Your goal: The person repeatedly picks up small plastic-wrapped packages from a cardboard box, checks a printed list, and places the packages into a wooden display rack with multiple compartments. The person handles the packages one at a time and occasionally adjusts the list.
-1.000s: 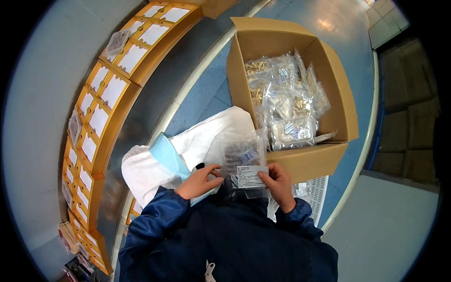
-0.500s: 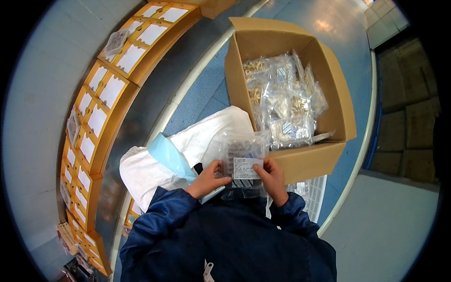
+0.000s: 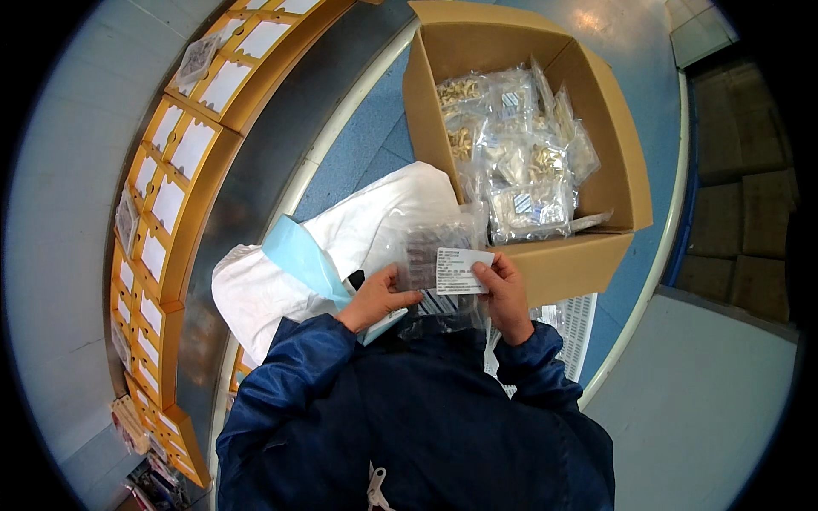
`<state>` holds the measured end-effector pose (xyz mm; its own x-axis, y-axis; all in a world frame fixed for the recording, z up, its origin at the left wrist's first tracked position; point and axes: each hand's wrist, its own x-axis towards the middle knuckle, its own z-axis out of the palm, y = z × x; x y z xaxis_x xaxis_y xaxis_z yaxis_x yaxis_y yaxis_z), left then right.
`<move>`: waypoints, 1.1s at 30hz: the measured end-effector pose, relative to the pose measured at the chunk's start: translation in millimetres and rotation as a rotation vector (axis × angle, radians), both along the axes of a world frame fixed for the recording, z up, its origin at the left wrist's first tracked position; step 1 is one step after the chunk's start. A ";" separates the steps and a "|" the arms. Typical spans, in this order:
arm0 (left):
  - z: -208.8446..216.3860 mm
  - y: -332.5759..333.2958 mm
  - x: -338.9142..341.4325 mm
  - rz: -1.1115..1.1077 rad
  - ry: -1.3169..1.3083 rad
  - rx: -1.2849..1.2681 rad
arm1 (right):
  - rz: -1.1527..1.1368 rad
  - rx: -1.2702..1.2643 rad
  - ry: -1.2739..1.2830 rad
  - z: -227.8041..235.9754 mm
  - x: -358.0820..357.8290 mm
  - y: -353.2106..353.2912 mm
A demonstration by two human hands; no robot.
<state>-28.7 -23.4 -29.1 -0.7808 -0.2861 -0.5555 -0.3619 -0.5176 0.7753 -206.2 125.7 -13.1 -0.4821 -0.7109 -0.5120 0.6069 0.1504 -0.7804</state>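
To your left, a pale grey panelled wall (image 3: 72,196) stands beside a yellow gridded rack (image 3: 210,183) — ahead, blue floor (image 3: 366,149) catches a warm glint (image 3: 588,19).

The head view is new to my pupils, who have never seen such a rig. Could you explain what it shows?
There is no robot here: these are a person's own bare hands. A wide fisheye camera worn on the head looks down, so straight edges bend near the rim, and picture left is the person's left.

The right hand pinches a white printed label in front of a clear bag. The left hand is at the bag's left edge; its exact grip is hard to tell.

Beyond, on a blue surface, stands an open cardboard box with clear packs inside. Nearer left is a white cloth with a light blue piece on it.
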 end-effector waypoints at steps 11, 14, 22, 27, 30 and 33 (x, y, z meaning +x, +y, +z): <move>63.5 -44.3 19.8 0.019 0.286 -1.611 | -0.531 -0.264 0.097 64.2 -62.0 31.1; 66.1 -46.8 32.0 -0.046 0.219 -1.766 | -0.522 -0.270 0.081 67.4 -60.5 31.3; 105.7 -66.7 51.1 -0.373 0.197 -1.945 | -0.365 -0.366 -0.017 47.0 -48.7 22.5; 99.3 -41.4 -5.9 -0.452 0.361 -1.698 | -0.263 -0.416 -0.146 34.3 -36.0 11.3; 71.0 -20.8 -18.2 -0.054 -0.015 -1.420 | -0.169 -0.411 -0.184 35.8 -17.9 0.3; 39.5 -22.2 -1.4 -0.020 -0.157 -1.039 | -0.097 -0.322 -0.166 14.4 3.2 -3.2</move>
<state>-30.1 -45.6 10.4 -0.7313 -0.6676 -0.1396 -0.4980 0.3829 0.7781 -202.9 122.5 1.3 -0.4850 -0.8032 -0.3460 0.7282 -0.1517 -0.6684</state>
